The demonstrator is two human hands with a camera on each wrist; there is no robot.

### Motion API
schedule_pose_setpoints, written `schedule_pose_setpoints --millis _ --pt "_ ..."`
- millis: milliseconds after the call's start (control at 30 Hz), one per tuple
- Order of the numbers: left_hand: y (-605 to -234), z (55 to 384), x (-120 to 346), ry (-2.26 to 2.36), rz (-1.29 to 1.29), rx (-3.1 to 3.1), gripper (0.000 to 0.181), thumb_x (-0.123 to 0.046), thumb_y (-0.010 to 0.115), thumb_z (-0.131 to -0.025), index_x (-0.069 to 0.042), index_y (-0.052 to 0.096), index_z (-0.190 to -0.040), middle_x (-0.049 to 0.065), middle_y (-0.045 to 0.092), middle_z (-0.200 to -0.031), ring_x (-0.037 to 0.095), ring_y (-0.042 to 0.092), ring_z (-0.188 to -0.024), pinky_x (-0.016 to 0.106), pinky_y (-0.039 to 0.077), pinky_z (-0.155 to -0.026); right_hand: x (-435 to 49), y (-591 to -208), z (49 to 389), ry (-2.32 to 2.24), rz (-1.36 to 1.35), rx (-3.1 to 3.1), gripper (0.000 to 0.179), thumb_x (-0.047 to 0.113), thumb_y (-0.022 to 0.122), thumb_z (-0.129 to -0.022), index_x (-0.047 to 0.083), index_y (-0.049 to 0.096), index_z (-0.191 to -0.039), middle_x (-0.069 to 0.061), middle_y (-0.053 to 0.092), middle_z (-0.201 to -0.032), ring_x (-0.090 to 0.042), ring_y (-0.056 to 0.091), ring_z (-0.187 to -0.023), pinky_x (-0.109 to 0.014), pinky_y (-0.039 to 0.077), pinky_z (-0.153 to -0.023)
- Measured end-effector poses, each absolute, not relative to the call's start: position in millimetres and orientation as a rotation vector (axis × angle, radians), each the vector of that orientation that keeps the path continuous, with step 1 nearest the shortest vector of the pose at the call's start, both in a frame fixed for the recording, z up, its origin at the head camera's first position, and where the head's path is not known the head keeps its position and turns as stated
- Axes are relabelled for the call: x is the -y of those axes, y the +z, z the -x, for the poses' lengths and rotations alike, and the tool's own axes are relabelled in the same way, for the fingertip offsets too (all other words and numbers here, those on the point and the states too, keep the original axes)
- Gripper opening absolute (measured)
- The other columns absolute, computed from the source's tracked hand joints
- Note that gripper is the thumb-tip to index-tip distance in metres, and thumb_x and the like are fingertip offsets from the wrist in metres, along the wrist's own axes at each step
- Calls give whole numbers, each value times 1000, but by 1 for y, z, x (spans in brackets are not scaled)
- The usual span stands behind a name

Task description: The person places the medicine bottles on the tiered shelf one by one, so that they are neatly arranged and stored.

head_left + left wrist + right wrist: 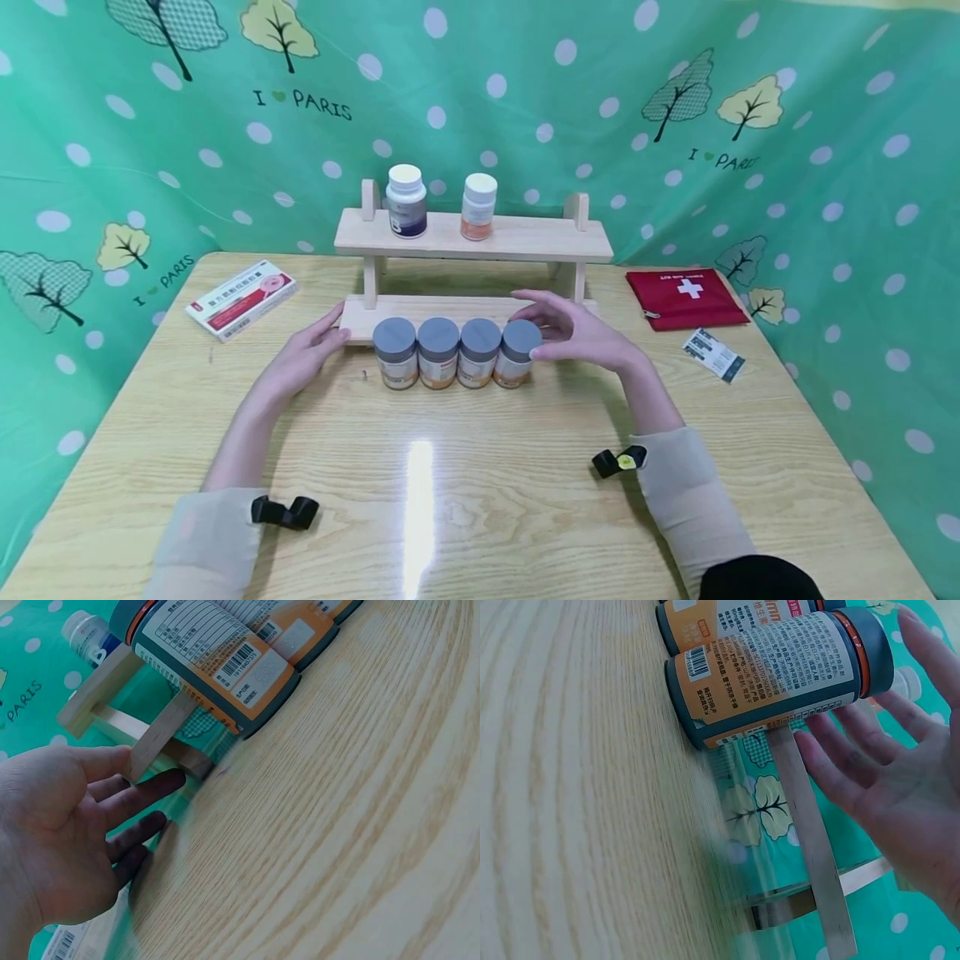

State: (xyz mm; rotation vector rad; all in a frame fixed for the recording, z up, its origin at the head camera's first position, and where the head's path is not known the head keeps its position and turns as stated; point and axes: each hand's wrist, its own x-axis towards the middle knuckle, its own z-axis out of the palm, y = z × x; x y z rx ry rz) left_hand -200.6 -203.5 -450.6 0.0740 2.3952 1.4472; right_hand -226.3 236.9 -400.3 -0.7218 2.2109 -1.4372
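Note:
Four grey-lidded supplement bottles stand in a row against the front of a two-tier wooden shelf (474, 237). The rightmost bottle (514, 367) shows an orange and white label in the right wrist view. My right hand (573, 332) is spread around that bottle's right side, thumb tip beside its lid (866, 652), fingers reaching behind it over the lower board (810, 840). At the other end, my left hand (303, 357) touches the lower board's left end with thumb and fingertips, fingers fairly straight. The leftmost bottle (396, 367) stands just right of this hand.
On the upper tier stand two white-capped bottles, one with a dark label (407, 204) and one with an orange label (478, 208). A medicine box (242, 300) lies at left. A red first-aid pouch (686, 298) and a small packet (714, 355) lie at right.

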Motion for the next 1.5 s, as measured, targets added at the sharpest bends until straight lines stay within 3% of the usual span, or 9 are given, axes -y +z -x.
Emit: schedule_pose_setpoints --millis 367,700,1500 --pt "-451 201 203 1453 -67 -2389 70 -55 43 -107 -36 8 -165 10 6 -174 45 5 -161 69 9 -128 -235 -403 228 -1311 813 -2250 87 15 87 -82 27 43 -157 -6 60 -139 -24 59 -128 -47 50 -115" --pt "-451 201 203 1460 -68 -2380 71 -58 43 -106 -38 9 -165 8 5 -174 43 4 -161 68 9 -128 -232 -405 229 -1334 823 -2254 81 12 88 -81 15 49 -153 -8 57 -150 -24 58 -133 -39 53 -112" --pt "-452 203 202 1470 -71 -2378 68 -51 43 -108 -36 9 -165 10 7 -174 45 6 -160 67 9 -129 -235 -400 225 -1365 760 -2356 61 15 88 -80 17 65 -137 -5 68 -134 -21 65 -119 -31 56 -104"
